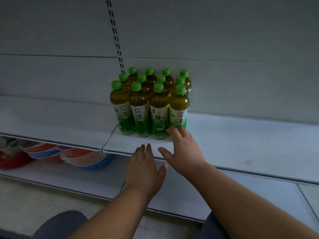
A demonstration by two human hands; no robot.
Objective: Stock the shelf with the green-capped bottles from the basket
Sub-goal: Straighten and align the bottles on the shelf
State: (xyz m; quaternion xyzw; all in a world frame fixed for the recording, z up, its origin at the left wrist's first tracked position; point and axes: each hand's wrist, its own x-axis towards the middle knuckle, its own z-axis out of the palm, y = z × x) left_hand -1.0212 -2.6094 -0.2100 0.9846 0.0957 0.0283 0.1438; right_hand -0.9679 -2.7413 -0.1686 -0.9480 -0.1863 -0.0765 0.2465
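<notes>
White shelf point(241, 144), wide and mostly bare, with a slotted upright point(115, 37) rising behind. Below it, a lower shelf point(82, 180) carrying stacked red and blue bowls point(81, 159) off to the left. On the upper shelf, a tight block of green-capped bottles point(150, 100), three rows deep, four across, all upright, labels turned various ways. No basket in view, so impossible to say how many remain.

Right hand point(184, 152) spread flat, fingers straight, holding nothing, fingertips at the base of the front right bottle point(179, 107); contact likely but not certain. Left hand point(145, 169) open too, empty, hovering just over the shelf's front edge, apart from the bottles.

Risk from here, as a guess: a low nudge at the foot tipping that tall bottle backward into its neighbours, domino-style. Also a careless sweep of the left hand dragging a front bottle off the lip.
</notes>
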